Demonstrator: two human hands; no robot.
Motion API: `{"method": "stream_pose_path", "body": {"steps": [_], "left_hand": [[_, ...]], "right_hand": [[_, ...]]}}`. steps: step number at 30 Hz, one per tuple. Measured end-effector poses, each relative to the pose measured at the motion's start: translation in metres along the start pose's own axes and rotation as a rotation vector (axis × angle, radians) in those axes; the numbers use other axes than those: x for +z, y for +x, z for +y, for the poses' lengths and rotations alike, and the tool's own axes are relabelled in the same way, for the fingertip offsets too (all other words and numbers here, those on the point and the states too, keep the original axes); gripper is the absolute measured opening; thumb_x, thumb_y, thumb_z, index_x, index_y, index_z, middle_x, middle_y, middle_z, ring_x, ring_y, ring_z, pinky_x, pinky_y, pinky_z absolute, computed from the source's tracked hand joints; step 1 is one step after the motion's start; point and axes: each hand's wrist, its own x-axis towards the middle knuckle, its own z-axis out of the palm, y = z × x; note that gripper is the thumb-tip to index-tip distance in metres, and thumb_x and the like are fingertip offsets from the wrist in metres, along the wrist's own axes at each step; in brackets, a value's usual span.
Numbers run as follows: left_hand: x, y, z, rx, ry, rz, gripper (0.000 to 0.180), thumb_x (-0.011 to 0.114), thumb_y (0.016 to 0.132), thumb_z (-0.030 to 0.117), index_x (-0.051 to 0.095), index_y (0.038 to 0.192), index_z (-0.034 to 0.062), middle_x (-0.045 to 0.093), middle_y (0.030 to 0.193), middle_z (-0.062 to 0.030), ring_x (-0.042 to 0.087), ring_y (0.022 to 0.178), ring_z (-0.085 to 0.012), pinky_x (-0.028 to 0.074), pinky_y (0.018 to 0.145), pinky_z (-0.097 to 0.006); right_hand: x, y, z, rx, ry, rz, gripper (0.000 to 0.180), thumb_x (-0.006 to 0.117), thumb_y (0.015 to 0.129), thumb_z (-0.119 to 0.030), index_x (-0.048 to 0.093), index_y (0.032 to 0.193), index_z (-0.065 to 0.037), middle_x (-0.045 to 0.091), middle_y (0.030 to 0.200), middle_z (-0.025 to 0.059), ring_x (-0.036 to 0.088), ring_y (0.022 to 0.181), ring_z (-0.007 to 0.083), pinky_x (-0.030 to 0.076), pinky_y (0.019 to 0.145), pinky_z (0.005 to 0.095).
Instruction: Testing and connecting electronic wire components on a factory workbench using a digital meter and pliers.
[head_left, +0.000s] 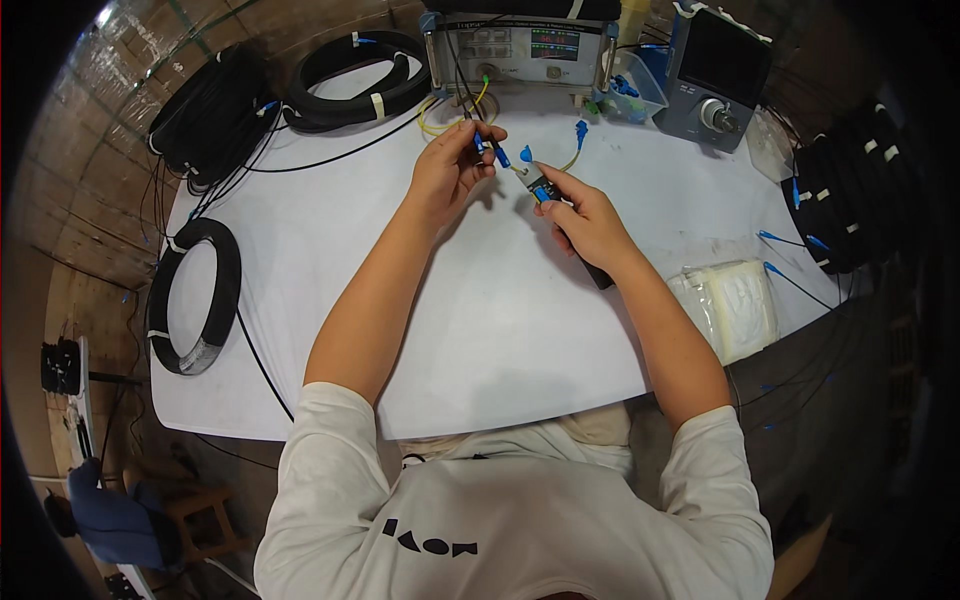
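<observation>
My left hand [452, 165] pinches a blue cable connector [500, 155] on the end of a black cable, held above the white table [480, 330]. My right hand [585, 222] grips a dark pen-shaped tool [545, 188] with a blue tip cap, its nose pointing at the connector. The two hands are a few centimetres apart near the table's far middle. A yellow cable [440, 115] with another blue connector [581, 130] runs from the grey test instrument [515, 50] behind them.
Coiled black cables lie at far left [210, 115], far middle [350, 80], near left [195, 295] and right [845, 195]. A grey handheld meter [715, 75] stands at the back right. A white packet of wipes [730, 305] lies near the right edge.
</observation>
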Motion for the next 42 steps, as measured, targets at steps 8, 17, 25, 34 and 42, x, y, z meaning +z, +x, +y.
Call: {"method": "stream_pose_path", "body": {"steps": [8, 17, 25, 34, 42], "left_hand": [[0.008, 0.0, -0.003, 0.019, -0.149, -0.071, 0.027, 0.043, 0.104, 0.028, 0.056, 0.103, 0.0041, 0.062, 0.11, -0.0127, 0.061, 0.077, -0.0136, 0.057, 0.074, -0.033], [0.012, 0.0, -0.006, 0.018, -0.168, -0.069, 0.028, 0.042, 0.104, 0.028, 0.056, 0.104, 0.0039, 0.063, 0.11, -0.0124, 0.062, 0.078, -0.0131, 0.057, 0.074, -0.031], [0.015, -0.002, -0.009, 0.009, -0.159, -0.054, 0.028, 0.043, 0.104, 0.027, 0.057, 0.105, 0.0029, 0.063, 0.11, -0.0123, 0.061, 0.08, -0.0128, 0.055, 0.073, -0.028], [0.015, -0.006, -0.006, 0.029, -0.111, -0.121, 0.027, 0.044, 0.104, 0.028, 0.058, 0.108, 0.0047, 0.062, 0.113, -0.0124, 0.058, 0.083, -0.0113, 0.053, 0.07, -0.023], [0.018, -0.004, -0.012, 0.032, -0.052, -0.091, 0.026, 0.043, 0.104, 0.023, 0.056, 0.109, 0.0005, 0.064, 0.109, -0.0107, 0.06, 0.082, -0.0099, 0.053, 0.075, -0.024]], "right_hand": [[0.002, -0.001, -0.001, -0.073, 0.05, 0.032, 0.052, 0.052, 0.091, -0.005, 0.047, 0.143, -0.01, 0.06, 0.083, 0.0035, 0.049, 0.052, 0.0077, 0.042, 0.046, 0.024], [0.002, 0.0, 0.002, -0.087, 0.054, 0.046, 0.052, 0.054, 0.09, -0.008, 0.048, 0.142, -0.009, 0.056, 0.073, 0.0008, 0.05, 0.051, 0.0082, 0.042, 0.047, 0.0251], [0.004, 0.0, 0.001, -0.092, 0.016, 0.095, 0.051, 0.061, 0.094, -0.018, 0.049, 0.142, -0.01, 0.054, 0.069, -0.0011, 0.049, 0.051, 0.0074, 0.04, 0.045, 0.0247], [0.005, -0.003, -0.012, 0.044, 0.382, -0.007, 0.045, 0.057, 0.097, -0.019, 0.05, 0.14, -0.005, 0.06, 0.085, 0.0025, 0.05, 0.05, 0.007, 0.041, 0.043, 0.0226], [0.01, 0.001, -0.002, -0.069, 0.055, 0.105, 0.045, 0.058, 0.096, -0.023, 0.053, 0.137, -0.005, 0.061, 0.083, 0.0038, 0.05, 0.048, 0.008, 0.04, 0.041, 0.0228]]}}
